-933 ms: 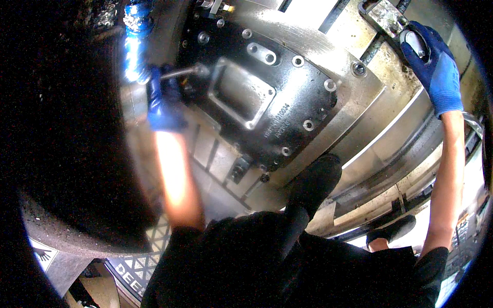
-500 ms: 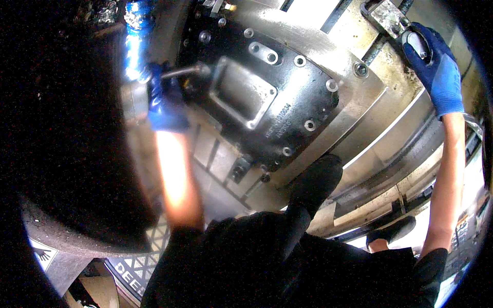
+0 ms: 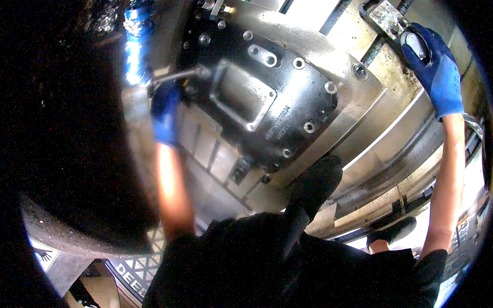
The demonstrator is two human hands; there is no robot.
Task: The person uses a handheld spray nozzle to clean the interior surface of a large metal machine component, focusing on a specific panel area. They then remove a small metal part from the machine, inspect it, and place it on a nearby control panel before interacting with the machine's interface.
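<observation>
My left hand [image 3: 166,113], in a blue glove and smeared by motion, is at a thin metal bar [image 3: 179,75] that looks like a wrench handle. The bar's far end meets the edge of a black metal plate [image 3: 303,97]; whether my fingers wrap it I cannot make out. At the upper right my right hand [image 3: 436,66], gloved in blue, is closed round a rounded grey metal piece [image 3: 414,45], thumb on its near side. That piece adjoins a slotted steel block [image 3: 385,19] on the machine bed. The plate has a rectangular raised frame [image 3: 246,97] and several bolt holes.
Under the plate lies a slotted metal bed [image 3: 354,118]. A large dark machine body [image 3: 77,143] fills the left side, with a shiny blue column [image 3: 137,46] beside my left hand. My shoe [image 3: 318,177] rests near the plate's lower edge. A patterned mat [image 3: 128,280] lies lower left.
My left hand has shifted slightly down toward me, and the bar's near end has swung a little the same way. My right hand has stayed in place.
</observation>
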